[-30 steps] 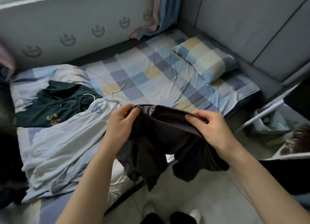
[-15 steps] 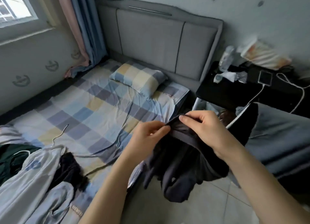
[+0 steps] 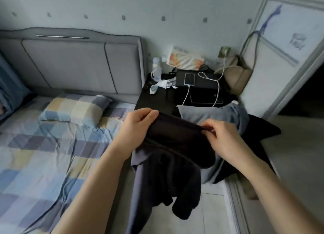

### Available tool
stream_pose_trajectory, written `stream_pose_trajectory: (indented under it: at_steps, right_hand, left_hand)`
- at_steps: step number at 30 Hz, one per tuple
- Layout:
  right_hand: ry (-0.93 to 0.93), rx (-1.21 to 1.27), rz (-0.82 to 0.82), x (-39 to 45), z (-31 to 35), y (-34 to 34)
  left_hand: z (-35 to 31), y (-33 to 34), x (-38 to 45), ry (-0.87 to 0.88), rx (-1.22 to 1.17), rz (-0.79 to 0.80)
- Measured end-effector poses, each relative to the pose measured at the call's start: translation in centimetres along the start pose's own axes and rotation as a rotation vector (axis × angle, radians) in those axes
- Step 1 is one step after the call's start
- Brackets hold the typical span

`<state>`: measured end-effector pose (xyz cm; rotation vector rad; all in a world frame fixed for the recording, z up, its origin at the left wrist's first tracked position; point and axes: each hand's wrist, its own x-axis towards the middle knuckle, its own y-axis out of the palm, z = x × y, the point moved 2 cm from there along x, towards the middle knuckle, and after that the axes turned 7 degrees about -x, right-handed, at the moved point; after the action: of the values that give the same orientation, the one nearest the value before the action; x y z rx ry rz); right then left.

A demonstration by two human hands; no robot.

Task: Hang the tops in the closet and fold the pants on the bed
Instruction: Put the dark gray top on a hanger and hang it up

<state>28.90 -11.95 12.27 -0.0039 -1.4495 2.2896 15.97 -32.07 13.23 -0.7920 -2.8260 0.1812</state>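
A dark grey garment (image 3: 173, 156) hangs in front of me over the floor beside the bed (image 3: 43, 155). My left hand (image 3: 138, 128) grips its upper edge on the left. My right hand (image 3: 222, 139) pinches the same edge on the right. The cloth is stretched between the two hands and the rest droops down in folds. The checked bedsheet lies to the left with a checked pillow (image 3: 75, 109) near the grey headboard. At the far right stands a white closet door (image 3: 280, 62), with a dark opening (image 3: 305, 95) beside it.
A black bedside table (image 3: 157, 97) behind the garment carries a phone (image 3: 189, 79) on a white cable, a bottle and a tissue pack. A grey cloth (image 3: 219, 114) and dark fabric lie draped to the right of my hands. Pale floor tiles show below.
My view has swung right, from the clothes pile on the bed to the bedside table and closet. Both hands have kept hold of the dark garment and carried it off the bed.
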Motion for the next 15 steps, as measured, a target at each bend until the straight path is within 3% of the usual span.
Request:
stream_pose_trajectory:
  at_steps: [8,11,13,15]
  right_hand:
    - [0.207,0.092,-0.313,-1.9,-9.0,-9.2]
    - [0.219,0.072,-0.442,-2.5,-10.9,-12.9]
    - [0.249,0.028,-0.5,-2.8,-11.9,-14.7]
    - [0.29,-0.003,-0.589,-3.6,-13.2,-16.5]
  left_hand:
    - [-3.9,10.1,4.9,0.114,0.267,0.486]
    - [-3.9,14.2,6.5,0.134,0.577,0.707]
    - [-3.2,17.1,7.8,0.207,0.771,0.721]
    - [-2.6,20.3,9.5,0.251,0.771,0.706]
